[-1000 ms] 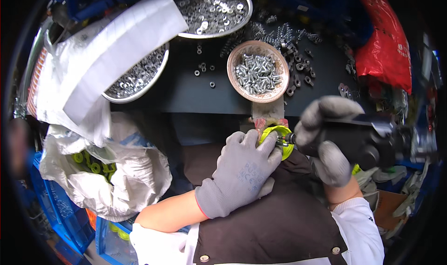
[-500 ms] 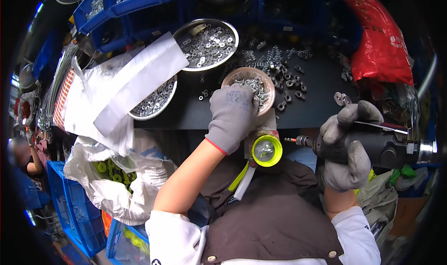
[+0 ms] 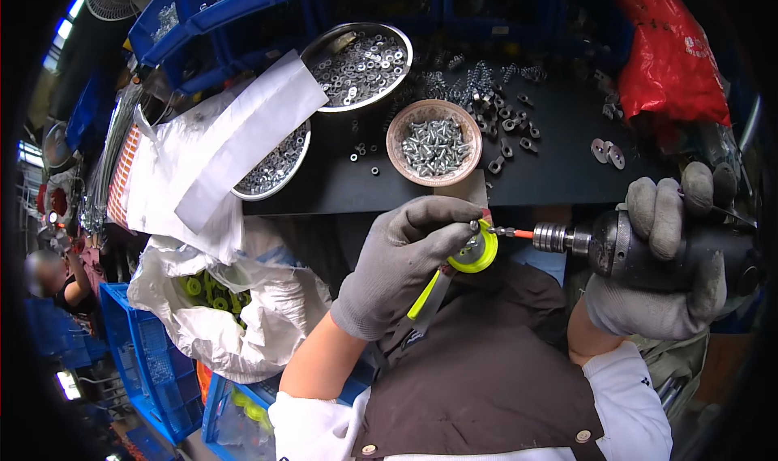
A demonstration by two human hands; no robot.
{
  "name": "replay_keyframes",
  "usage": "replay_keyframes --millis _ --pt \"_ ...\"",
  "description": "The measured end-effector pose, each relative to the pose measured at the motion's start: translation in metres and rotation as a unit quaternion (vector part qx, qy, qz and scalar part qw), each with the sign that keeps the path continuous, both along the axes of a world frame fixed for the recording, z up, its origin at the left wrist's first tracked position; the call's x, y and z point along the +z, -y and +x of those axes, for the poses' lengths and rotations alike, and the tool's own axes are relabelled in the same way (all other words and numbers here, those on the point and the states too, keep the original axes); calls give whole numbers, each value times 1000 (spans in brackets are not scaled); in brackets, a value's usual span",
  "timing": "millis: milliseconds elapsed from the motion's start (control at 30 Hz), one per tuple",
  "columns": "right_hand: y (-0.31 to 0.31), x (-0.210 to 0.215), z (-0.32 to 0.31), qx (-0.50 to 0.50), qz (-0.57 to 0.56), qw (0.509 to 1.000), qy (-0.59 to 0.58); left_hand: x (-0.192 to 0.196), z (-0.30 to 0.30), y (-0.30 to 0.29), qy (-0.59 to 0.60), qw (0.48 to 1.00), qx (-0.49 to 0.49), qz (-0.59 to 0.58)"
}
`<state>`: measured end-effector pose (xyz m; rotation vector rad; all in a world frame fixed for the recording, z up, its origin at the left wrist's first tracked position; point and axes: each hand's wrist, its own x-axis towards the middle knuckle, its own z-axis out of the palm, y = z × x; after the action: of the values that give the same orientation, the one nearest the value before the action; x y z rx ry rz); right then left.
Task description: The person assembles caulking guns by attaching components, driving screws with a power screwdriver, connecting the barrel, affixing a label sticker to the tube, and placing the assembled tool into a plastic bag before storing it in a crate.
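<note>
1. A small yellow-green wheel (image 3: 474,253) is pinched in the gloved left hand (image 3: 397,270), below the table edge (image 3: 340,201) and above the lap.
2. A power screwdriver (image 3: 640,246) is clenched in the right hand (image 3: 660,283), its bit at the wheel's hub.
3. The wheel is judged light, stiff plastic, best gripped by its rim.

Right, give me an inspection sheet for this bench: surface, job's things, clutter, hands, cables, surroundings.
Surface: dark benchtop, loose nuts and springs scattered over it.
Job's things: yellow-green wheel part held at the bit of a power screwdriver.
Clutter: tan bowl of screws; metal bowl of washers; a second metal bowl half under white plastic sheeting; red bag.
Hands: left hand, gloved, grips the wheel part; right hand, gloved, wraps the screwdriver body.
Cables: nothing seen.
Surroundings: blue bins behind; white sack of yellow parts lower left; another person at far left.
</note>
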<state>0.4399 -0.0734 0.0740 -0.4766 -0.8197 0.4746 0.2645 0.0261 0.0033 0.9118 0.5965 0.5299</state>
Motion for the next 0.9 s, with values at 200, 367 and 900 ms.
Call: replay_keyframes --millis 200,367,900 --pt "1 -5 -6 37 -54 998 6 -3 -6 11 59 995 -16 -78" --pt "6 -8 -5 76 -38 996 14 -5 -4 16 34 999 -8 -37" --pt "10 -34 8 120 -28 983 -138 0 -23 23 -48 997 -40 34"
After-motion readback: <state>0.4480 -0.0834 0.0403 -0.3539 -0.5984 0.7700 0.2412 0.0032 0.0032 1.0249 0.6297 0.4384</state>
